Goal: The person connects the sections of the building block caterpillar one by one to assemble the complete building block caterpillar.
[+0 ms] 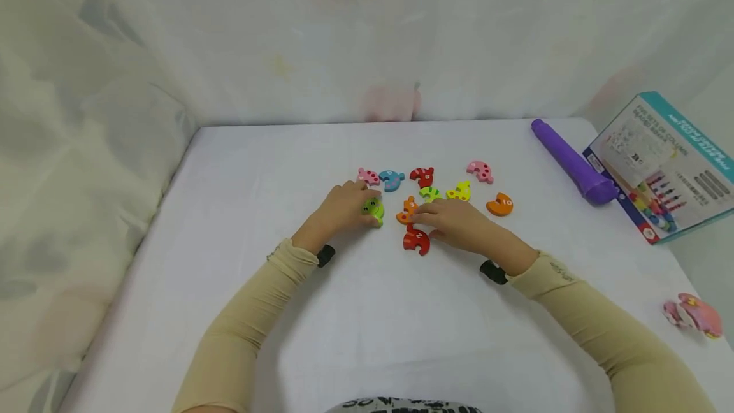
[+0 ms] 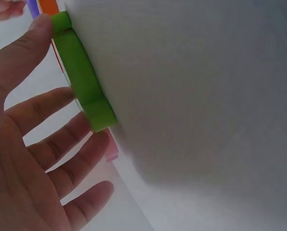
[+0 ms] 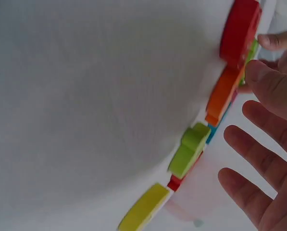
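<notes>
In the head view my left hand (image 1: pixel 339 209) pinches a green puzzle piece with a face (image 1: pixel 373 208). The left wrist view has the thumb at one end of this green piece (image 2: pixel 81 72) and fingertips at the other. My right hand (image 1: pixel 463 227) hovers with loosely spread fingers beside an orange piece marked 3 (image 1: pixel 406 208) and a red piece marked 2 (image 1: pixel 415 241). Nothing is held in it in the right wrist view, where the orange piece (image 3: pixel 221 96) and the red piece (image 3: pixel 239 33) lie past its thumb. A light green piece (image 1: pixel 429 194) sits just beyond its fingers.
Behind the hands lie pink (image 1: pixel 369 176), blue (image 1: pixel 392 180), red (image 1: pixel 422 176) and yellow (image 1: pixel 459 191) pieces. Farther right are another pink piece (image 1: pixel 480 171) and an orange one marked 10 (image 1: pixel 500 204). A purple microphone-shaped object (image 1: pixel 573 161), a box (image 1: pixel 659 164) and a pink toy (image 1: pixel 695 315) occupy the right side.
</notes>
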